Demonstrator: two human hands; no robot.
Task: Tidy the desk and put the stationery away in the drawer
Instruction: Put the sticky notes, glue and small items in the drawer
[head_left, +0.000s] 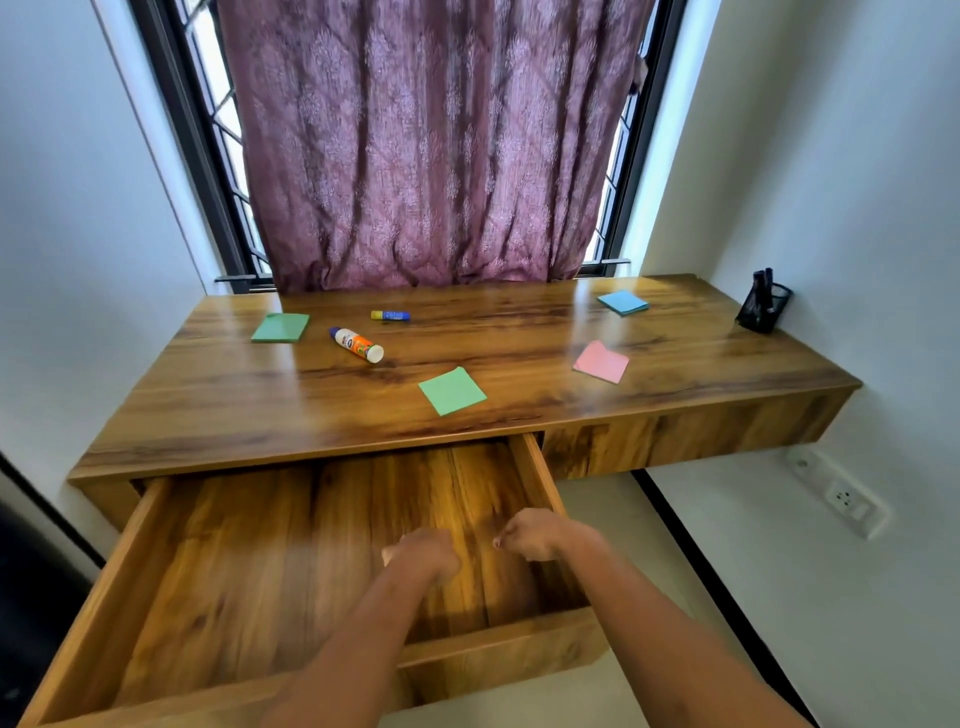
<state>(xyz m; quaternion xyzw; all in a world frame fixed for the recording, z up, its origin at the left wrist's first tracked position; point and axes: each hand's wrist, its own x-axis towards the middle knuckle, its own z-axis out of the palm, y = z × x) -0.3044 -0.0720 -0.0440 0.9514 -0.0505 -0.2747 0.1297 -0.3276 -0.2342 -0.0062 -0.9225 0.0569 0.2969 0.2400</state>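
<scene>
Glossy wooden desk (519, 415) under a curtained window (426, 140) — both hands' fingers curled, seemingly empty — over the open drawer (249, 571).

The open drawer (249, 571) seems bare; only scattered notes and a glue bottle (357, 345) dot the desk (519, 415).

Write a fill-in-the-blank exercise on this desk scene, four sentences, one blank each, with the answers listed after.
1. The drawer under the desk is pulled ____.
2. The number of green sticky-note pads on the desk is ____.
3. The glue bottle lies on its ____.
4. The black mesh pen holder stands at the desk's far ____ corner.

Answers: open; two; side; right
</scene>
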